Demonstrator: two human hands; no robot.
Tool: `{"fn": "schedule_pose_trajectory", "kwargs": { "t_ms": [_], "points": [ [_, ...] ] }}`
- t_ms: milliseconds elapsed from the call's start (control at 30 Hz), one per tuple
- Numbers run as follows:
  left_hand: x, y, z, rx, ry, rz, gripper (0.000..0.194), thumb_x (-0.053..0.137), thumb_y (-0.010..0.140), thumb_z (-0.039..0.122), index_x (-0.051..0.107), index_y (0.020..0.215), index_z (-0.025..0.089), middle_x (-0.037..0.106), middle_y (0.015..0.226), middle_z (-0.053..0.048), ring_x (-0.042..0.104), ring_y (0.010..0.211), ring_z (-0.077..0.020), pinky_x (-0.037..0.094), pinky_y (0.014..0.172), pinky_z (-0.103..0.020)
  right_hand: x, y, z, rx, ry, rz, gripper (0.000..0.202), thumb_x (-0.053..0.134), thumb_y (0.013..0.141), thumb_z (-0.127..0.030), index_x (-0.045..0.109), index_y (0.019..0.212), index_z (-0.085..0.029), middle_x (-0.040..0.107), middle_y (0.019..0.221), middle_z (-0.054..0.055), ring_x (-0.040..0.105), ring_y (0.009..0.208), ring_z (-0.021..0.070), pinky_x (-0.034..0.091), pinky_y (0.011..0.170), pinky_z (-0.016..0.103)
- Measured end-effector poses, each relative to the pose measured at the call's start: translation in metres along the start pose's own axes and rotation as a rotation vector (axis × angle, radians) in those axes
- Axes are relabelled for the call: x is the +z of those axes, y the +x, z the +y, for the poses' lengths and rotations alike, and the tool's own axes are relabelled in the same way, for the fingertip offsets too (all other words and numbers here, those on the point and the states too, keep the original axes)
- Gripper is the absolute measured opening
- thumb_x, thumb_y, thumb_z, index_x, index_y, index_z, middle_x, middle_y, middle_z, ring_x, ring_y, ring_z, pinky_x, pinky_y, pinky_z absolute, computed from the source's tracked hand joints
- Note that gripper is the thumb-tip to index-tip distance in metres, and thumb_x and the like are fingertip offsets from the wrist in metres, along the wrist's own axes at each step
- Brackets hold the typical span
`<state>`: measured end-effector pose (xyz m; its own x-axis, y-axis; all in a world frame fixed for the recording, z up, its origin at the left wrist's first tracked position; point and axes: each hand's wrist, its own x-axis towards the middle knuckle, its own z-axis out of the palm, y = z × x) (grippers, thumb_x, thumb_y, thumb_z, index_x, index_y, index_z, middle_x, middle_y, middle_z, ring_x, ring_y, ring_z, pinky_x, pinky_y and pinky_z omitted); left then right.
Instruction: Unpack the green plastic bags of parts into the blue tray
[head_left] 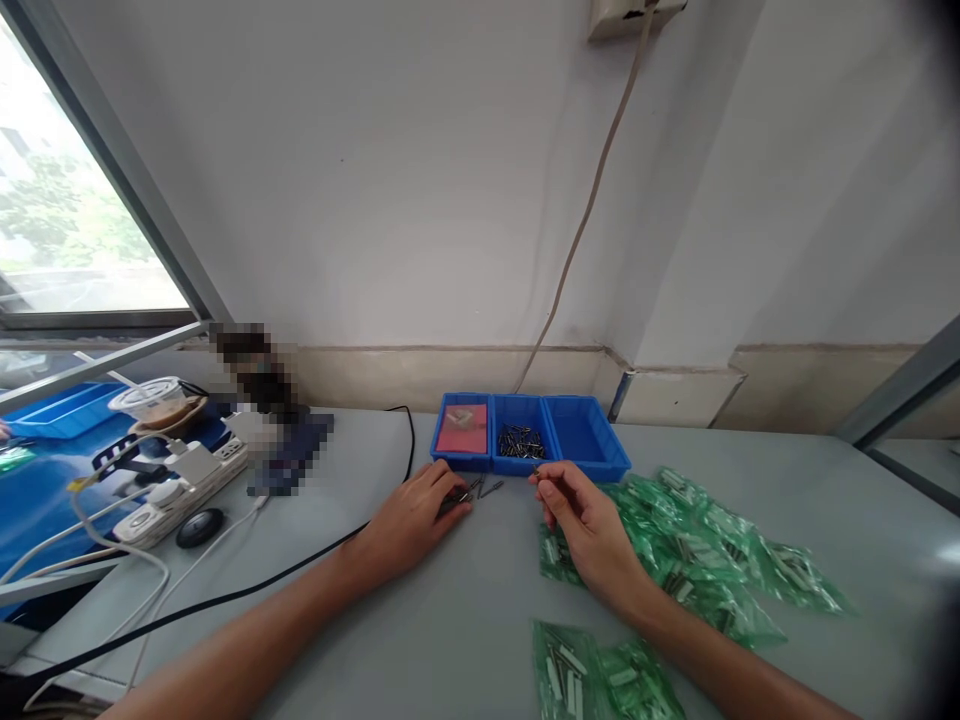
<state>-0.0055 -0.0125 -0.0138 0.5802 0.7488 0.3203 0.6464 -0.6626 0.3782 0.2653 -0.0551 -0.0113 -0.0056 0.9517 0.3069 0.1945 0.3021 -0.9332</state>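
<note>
On the grey table, my left hand (pixel 420 512) is curled over some small dark metal pins, its fingers bent around them. A few loose pins (pixel 491 489) lie just right of its fingertips. My right hand (pixel 585 520) is raised in front of the blue tray, thumb and forefinger pinched on a small piece too tiny to make out. The blue tray (pixel 491 464) has three compartments: a pink card with a small clear bag on the left, a heap of dark metal pins (pixel 520 442) in the middle, and nothing visible in the right one.
Green plastic bags (pixel 697 540) of metal and white parts lie around and beyond my right forearm; more bags (pixel 562 672) sit nearer. A black cable (pixel 285 577) passes by my left arm. At left are a power strip (pixel 187 490), a black mouse (pixel 200 527) and a pixelated area.
</note>
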Motion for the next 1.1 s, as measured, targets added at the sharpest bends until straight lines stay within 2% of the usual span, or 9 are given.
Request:
{"fn": "schedule_pose_trajectory", "kwargs": {
  "t_ms": [200, 467, 600, 667, 733, 800, 900, 1000, 1100],
  "points": [
    [-0.001, 0.001, 0.001, -0.009, -0.011, -0.002, 0.012, 0.060, 0.109, 0.034, 0.064, 0.109, 0.022, 0.065, 0.110, -0.004, 0.065, 0.100, -0.0216, 0.053, 0.085, -0.034, 0.000, -0.004, -0.009, -0.137, -0.191, -0.058, 0.022, 0.059, 0.106, -0.044, 0.066, 0.096, -0.025, 0.062, 0.090, 0.002, 0.058, 0.080, 0.0188, 0.049, 0.076, 0.031],
    [-0.001, 0.001, 0.000, 0.013, 0.001, -0.010, 0.013, 0.057, 0.110, 0.034, 0.063, 0.108, 0.022, 0.065, 0.109, -0.004, 0.065, 0.099, -0.0209, 0.052, 0.084, -0.033, 0.002, 0.005, -0.007, 0.220, 0.153, -0.027, 0.048, 0.065, 0.096, -0.068, 0.057, 0.082, -0.023, 0.051, 0.067, -0.005, 0.043, 0.051, 0.0110, 0.033, 0.045, 0.023],
    [0.000, 0.002, 0.000, 0.037, 0.014, -0.013, 0.012, 0.058, 0.110, 0.033, 0.063, 0.109, 0.022, 0.065, 0.108, -0.004, 0.065, 0.099, -0.0215, 0.053, 0.085, -0.034, 0.001, 0.011, -0.008, 0.234, 0.194, 0.022, 0.047, 0.062, 0.097, -0.069, 0.064, 0.104, -0.022, 0.058, 0.076, -0.003, 0.047, 0.051, 0.0116, 0.036, 0.043, 0.023],
    [-0.001, 0.002, 0.001, 0.055, 0.011, -0.018, 0.011, 0.059, 0.109, 0.033, 0.063, 0.110, 0.022, 0.065, 0.109, -0.004, 0.065, 0.101, -0.0219, 0.053, 0.087, -0.034, 0.001, 0.011, -0.008, 0.196, 0.165, 0.017, 0.050, 0.060, 0.099, -0.066, 0.062, 0.125, -0.023, 0.064, 0.084, 0.000, 0.053, 0.054, 0.0141, 0.040, 0.042, 0.025],
    [-0.001, 0.002, 0.002, 0.071, 0.011, -0.024, 0.011, 0.060, 0.109, 0.033, 0.063, 0.111, 0.022, 0.065, 0.110, -0.004, 0.065, 0.102, -0.0219, 0.053, 0.088, -0.034, 0.001, 0.009, -0.007, 0.090, 0.020, -0.015, 0.044, 0.058, 0.103, -0.059, 0.062, 0.130, -0.024, 0.068, 0.089, 0.002, 0.059, 0.061, 0.0171, 0.049, 0.049, 0.029],
    [-0.001, 0.002, 0.003, 0.084, 0.017, -0.027, 0.010, 0.060, 0.109, 0.032, 0.063, 0.112, 0.022, 0.065, 0.111, -0.004, 0.064, 0.102, -0.0220, 0.053, 0.089, -0.034, 0.002, 0.005, -0.004, -0.082, -0.220, -0.080, 0.029, 0.055, 0.107, -0.046, 0.068, 0.122, -0.025, 0.071, 0.096, 0.005, 0.066, 0.078, 0.0212, 0.058, 0.069, 0.035],
    [-0.001, 0.001, 0.004, 0.100, 0.019, -0.032, 0.011, 0.058, 0.110, 0.031, 0.063, 0.115, 0.022, 0.065, 0.111, -0.004, 0.064, 0.103, -0.0222, 0.053, 0.090, -0.034, 0.004, 0.001, 0.001, -0.313, -0.562, -0.195, 0.028, 0.050, 0.110, -0.026, 0.071, 0.128, -0.026, 0.071, 0.123, 0.010, 0.066, 0.111, 0.0280, 0.055, 0.100, 0.048],
    [0.000, 0.001, 0.003, 0.106, 0.022, -0.030, 0.012, 0.058, 0.110, 0.031, 0.063, 0.117, 0.022, 0.065, 0.112, -0.005, 0.063, 0.104, -0.0223, 0.053, 0.092, -0.035, 0.007, -0.001, 0.005, -0.396, -0.797, -0.246, 0.041, 0.050, 0.107, -0.014, 0.066, 0.143, -0.027, 0.066, 0.141, 0.011, 0.061, 0.121, 0.0320, 0.054, 0.102, 0.053],
    [0.001, 0.001, 0.003, 0.104, 0.026, -0.021, 0.013, 0.058, 0.110, 0.032, 0.063, 0.116, 0.022, 0.065, 0.112, -0.005, 0.063, 0.104, -0.0224, 0.053, 0.092, -0.036, 0.008, -0.001, 0.006, -0.410, -0.902, -0.282, 0.040, 0.053, 0.106, -0.011, 0.068, 0.139, -0.027, 0.069, 0.138, 0.011, 0.061, 0.117, 0.0334, 0.055, 0.095, 0.052]
  ]
}}
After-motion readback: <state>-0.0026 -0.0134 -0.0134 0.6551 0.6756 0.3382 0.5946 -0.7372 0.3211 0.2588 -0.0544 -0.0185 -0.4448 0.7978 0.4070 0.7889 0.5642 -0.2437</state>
